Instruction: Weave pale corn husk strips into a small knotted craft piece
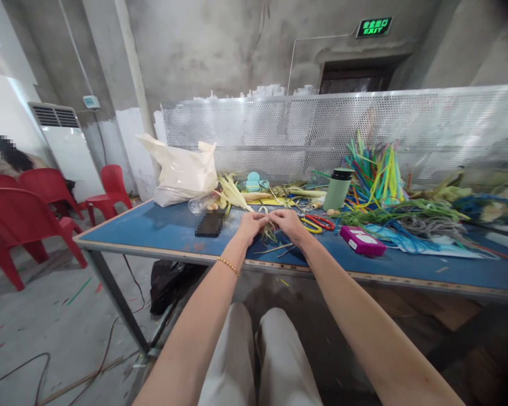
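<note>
Over the front part of the blue table (152, 228), my left hand (252, 224) and my right hand (287, 221) meet, both with closed fingertips. Between them they pinch a small bundle of pale and green plant strips (269, 232), whose ends hang below the fingers. Just right of my right hand lie scissors with yellow handles (312, 226) and others with red handles (324, 222). A dark flat object (210, 224) rests left of my left hand. Pale husks (232, 193) lie behind the hands.
A cream plastic bag (186, 172) stands at the table's left. Rightward are a green bottle (337, 192), a purple box (362, 241), colourful strips (379, 175) and green stems (364, 217). A perforated metal screen (254, 132) runs behind. A person (8, 155) is near red chairs (21, 211).
</note>
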Demonstrator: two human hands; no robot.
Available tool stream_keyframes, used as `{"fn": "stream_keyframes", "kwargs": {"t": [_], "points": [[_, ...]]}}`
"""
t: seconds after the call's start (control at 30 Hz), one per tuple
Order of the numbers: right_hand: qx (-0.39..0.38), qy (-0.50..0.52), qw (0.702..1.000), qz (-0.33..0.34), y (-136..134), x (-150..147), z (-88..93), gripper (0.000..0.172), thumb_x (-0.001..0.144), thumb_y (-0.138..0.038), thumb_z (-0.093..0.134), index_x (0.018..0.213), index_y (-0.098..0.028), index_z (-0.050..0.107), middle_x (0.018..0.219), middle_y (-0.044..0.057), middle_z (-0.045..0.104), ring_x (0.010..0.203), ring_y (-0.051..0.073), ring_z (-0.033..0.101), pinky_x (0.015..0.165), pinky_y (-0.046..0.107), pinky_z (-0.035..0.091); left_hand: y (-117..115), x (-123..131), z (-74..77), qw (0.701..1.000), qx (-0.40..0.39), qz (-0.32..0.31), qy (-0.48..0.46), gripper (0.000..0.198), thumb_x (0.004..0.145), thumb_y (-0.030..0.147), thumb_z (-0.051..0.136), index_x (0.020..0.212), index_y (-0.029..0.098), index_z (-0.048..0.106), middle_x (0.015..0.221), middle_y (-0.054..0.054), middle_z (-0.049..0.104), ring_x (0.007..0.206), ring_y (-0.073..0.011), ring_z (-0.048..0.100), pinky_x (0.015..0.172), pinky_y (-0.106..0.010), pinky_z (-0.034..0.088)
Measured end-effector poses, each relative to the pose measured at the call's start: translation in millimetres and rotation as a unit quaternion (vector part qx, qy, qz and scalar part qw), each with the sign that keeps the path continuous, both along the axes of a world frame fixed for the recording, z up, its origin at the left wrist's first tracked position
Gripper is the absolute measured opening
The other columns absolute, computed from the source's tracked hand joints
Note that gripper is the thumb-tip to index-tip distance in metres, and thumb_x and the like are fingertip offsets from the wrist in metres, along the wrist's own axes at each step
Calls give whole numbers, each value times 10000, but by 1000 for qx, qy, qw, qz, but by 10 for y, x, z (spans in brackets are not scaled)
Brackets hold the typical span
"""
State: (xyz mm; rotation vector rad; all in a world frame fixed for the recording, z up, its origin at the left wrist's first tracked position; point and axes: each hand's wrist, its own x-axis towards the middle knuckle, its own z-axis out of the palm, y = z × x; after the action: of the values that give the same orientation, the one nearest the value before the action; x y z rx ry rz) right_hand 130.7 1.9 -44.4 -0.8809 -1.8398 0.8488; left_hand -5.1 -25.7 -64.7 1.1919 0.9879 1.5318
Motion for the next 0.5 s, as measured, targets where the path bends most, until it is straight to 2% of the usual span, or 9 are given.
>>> {"fn": "stream_keyframes", "kwargs": {"t": [0.13,0.3,0.5], "points": [[-35,32,999,-12,-26,-6,46,301,738,-433,668,614,-162,622,529,14,613,476,132,564,496,247,456,24,7,-3,999,-26,8,-34,240,617,186,858,785,95,714,638,-47,672,603,-138,611,694,-309,518],[10,13,1000,-23,-37,-5,61,289,693,-438,712,654,-158,649,511,4,607,480,130,568,505,239,461,16,-15,12,999,-25,15,22,173,630,189,836,635,99,688,543,-26,612,507,-96,505,581,-254,439],[-11,30,999,-33,-25,-9,53,172,664,-334,683,639,-176,623,517,2,631,496,153,600,546,259,472,-7,-17,22,999,-21,14,39,162,698,249,775,638,124,691,516,-14,582,482,-94,447,505,-237,342]]}}
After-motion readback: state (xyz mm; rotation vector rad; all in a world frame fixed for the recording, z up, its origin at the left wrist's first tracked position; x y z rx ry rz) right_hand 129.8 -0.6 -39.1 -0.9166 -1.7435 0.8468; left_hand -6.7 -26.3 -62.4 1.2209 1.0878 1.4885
